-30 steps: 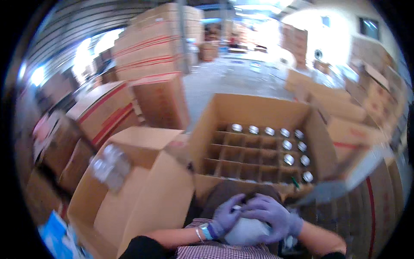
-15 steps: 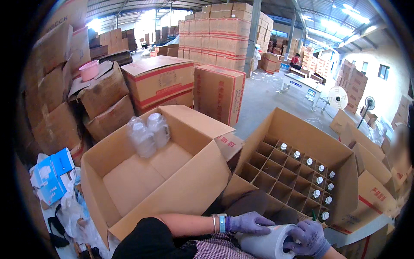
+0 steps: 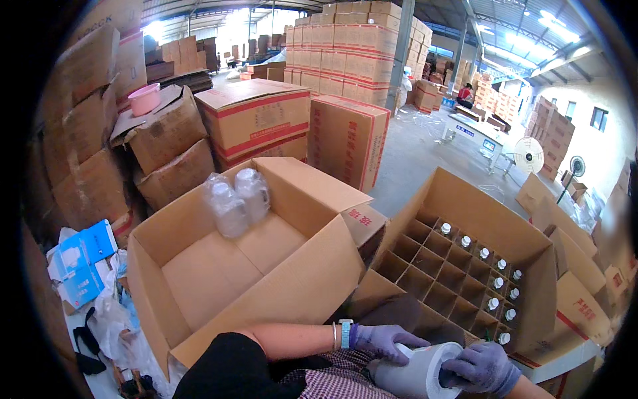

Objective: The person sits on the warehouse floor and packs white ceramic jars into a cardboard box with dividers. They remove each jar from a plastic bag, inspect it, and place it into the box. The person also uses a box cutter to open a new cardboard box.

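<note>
Across my lap lies a pale grey cylindrical jug [image 3: 420,374], its round open end turned to the right. My left hand [image 3: 387,340], in a purple-grey glove, is closed over its upper side. The fingers of my right hand [image 3: 484,370], gloved alike, curl at the rim, and their tips are hidden in the opening. In front to the left stands an open cardboard box [image 3: 266,300], with two plastic-wrapped jugs [image 3: 229,207] upright in its far corner. To the right, a divided carton [image 3: 458,189] holds several white-capped bottles [image 3: 498,283] in its right-hand cells.
A blue-and-white carton [image 3: 83,261] and clear plastic bags [image 3: 111,326] lie at the left. Stacked boxes [image 3: 256,120] rise behind, with a pink basin [image 3: 145,100] on one. Farther right are a white table [image 3: 475,130], two fans [image 3: 528,155] and a distant person [image 3: 465,96].
The whole view has shifted slightly, so the boxes sit a little farther right. The jug has turned slightly in my hands, and a white curved part now shows by my left fingers.
</note>
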Action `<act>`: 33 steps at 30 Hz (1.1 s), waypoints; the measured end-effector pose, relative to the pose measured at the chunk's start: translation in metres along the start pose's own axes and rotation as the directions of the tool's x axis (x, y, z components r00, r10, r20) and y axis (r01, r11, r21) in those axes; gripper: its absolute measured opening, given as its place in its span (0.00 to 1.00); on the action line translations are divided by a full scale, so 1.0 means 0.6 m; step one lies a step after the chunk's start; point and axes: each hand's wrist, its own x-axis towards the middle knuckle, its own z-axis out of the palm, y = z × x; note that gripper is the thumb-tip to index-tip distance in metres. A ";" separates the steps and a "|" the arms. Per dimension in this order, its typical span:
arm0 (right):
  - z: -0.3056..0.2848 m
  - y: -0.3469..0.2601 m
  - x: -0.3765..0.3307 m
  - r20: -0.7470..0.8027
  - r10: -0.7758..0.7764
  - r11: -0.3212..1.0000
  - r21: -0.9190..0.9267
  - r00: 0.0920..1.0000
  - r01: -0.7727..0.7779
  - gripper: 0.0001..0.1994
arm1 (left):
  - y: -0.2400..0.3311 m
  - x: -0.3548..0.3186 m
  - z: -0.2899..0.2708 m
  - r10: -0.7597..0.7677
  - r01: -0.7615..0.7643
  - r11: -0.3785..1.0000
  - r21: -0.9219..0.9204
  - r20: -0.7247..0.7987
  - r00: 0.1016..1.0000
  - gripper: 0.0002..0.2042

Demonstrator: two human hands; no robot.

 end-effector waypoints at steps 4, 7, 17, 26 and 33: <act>0.053 0.019 -0.032 0.171 0.507 0.862 -0.106 0.845 -0.495 0.13 | 0.007 0.013 0.032 -0.122 0.120 0.992 -0.026 -0.068 0.990 0.45; 0.171 0.166 -0.105 0.349 0.701 0.601 0.180 0.622 -0.778 0.16 | -0.090 0.033 0.159 0.150 -0.130 0.969 0.212 -0.081 0.985 0.49; 0.053 0.053 -0.032 -0.123 -0.015 0.999 0.047 0.992 0.021 0.20 | 0.001 -0.005 -0.011 0.008 0.022 0.929 -0.370 0.079 0.997 0.41; 0.066 0.028 -0.040 0.194 0.511 0.859 -0.064 0.838 -0.509 0.16 | -0.023 -0.015 0.064 0.174 -0.127 0.926 -0.355 0.105 0.979 0.53; 0.104 0.157 -0.002 0.235 0.472 0.852 0.126 0.849 -0.509 0.15 | -0.051 0.029 0.155 0.040 0.014 0.965 0.263 -0.202 0.979 0.48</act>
